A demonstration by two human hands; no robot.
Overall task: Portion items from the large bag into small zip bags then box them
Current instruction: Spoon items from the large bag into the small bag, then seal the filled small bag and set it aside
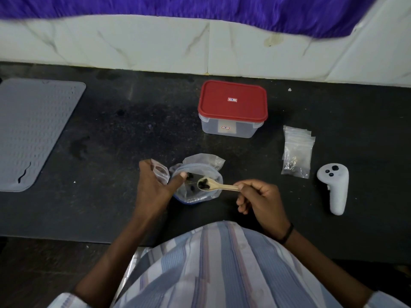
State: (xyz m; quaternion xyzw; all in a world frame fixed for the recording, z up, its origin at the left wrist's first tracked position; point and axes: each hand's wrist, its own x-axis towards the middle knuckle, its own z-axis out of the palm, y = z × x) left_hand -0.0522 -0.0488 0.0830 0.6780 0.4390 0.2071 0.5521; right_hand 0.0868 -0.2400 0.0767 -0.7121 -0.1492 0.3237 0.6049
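The large clear bag [201, 172] stands open on the dark counter, with small black items inside. My right hand [258, 196] grips the handle of a small wooden spoon [213, 185], whose bowl holds several black items over the large bag's mouth. My left hand [153, 185] holds a small zip bag [160, 172] open just left of the large bag, thumb touching the large bag's rim. A stack of small zip bags [297, 152] lies to the right, some with dark contents. The clear box with a red lid [232, 107] sits shut behind.
A grey ribbed mat [33, 130] lies at the far left of the counter. A white hand controller [334, 187] rests at the right, beside the zip bag stack. A white tiled wall and purple cloth [200, 7] run along the back.
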